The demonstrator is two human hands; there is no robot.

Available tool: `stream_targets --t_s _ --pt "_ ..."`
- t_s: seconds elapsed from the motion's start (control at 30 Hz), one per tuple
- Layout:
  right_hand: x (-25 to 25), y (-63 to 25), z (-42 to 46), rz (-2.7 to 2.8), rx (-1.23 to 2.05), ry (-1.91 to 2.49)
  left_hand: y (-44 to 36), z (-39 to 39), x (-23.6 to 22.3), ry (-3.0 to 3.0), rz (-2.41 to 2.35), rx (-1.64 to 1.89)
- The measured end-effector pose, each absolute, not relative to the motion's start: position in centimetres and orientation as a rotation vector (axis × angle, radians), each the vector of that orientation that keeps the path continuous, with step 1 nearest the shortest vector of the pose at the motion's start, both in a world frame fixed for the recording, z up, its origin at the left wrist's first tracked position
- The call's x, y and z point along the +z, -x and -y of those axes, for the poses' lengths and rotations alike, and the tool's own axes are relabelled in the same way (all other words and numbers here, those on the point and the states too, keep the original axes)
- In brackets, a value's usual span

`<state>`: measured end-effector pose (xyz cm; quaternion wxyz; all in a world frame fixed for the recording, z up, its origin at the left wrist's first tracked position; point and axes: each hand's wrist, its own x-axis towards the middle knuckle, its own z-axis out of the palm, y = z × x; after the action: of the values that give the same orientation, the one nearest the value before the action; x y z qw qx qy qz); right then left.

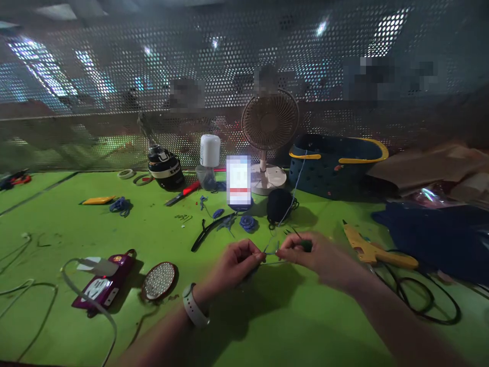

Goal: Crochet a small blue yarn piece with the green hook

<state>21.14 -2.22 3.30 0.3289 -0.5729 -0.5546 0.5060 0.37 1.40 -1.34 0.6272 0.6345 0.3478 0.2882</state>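
Observation:
My left hand (244,260) is closed in a pinch on thin blue yarn (271,252) near the middle of the table. Just to its right, my right hand (305,252) is closed too, its fingertips at the same yarn. A crochet hook (306,245) with a dark green handle lies in the right hand, partly hidden by the fingers. One blue strand (297,188) hangs from the basket toward my hands. Beyond them lie a crocheted blue rosette (248,223), a small blue piece (218,213) and a dark ball of yarn (279,206).
Behind stand a lit phone (239,181), a fan (269,122), a dark basket (328,171) and a black jug (166,168). A yellow glue gun (376,250) with its cable lies right. At left are a purple power strip (105,285) and a round studded disc (159,281).

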Motion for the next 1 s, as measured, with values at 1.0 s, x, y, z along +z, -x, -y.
stream_targets --t_s 1.0 --pt "2.8 -20.6 2.2 1.217 1.366 1.336 -1.0 -1.1 -2.1 -1.648 -0.983 0.708"
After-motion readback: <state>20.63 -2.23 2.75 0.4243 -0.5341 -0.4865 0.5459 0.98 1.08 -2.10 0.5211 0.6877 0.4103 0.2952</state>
